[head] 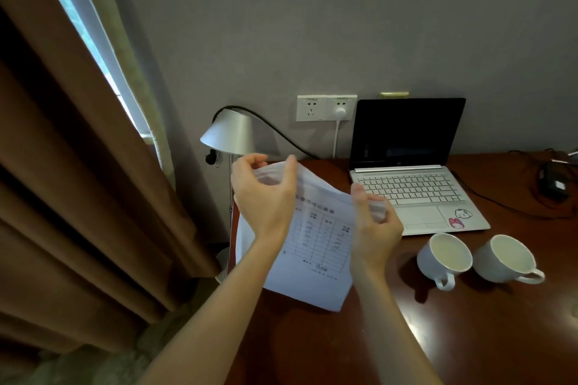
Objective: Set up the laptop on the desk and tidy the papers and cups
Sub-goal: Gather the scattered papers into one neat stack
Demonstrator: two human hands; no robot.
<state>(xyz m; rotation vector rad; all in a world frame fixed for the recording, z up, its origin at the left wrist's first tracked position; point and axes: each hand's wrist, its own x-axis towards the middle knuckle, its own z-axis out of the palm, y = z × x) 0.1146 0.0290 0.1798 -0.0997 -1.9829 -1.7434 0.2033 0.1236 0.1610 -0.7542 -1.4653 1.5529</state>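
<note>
White papers with a printed table hang above the left end of the dark wooden desk. My left hand grips their top left edge and my right hand grips their right edge. A silver laptop stands open with a dark screen at the back of the desk, to the right of the papers. Two white cups stand side by side in front of the laptop, handles toward me.
A silver desk lamp stands at the desk's left end beside brown curtains. A wall socket with a white plug is behind. A black adapter with cables lies at the far right.
</note>
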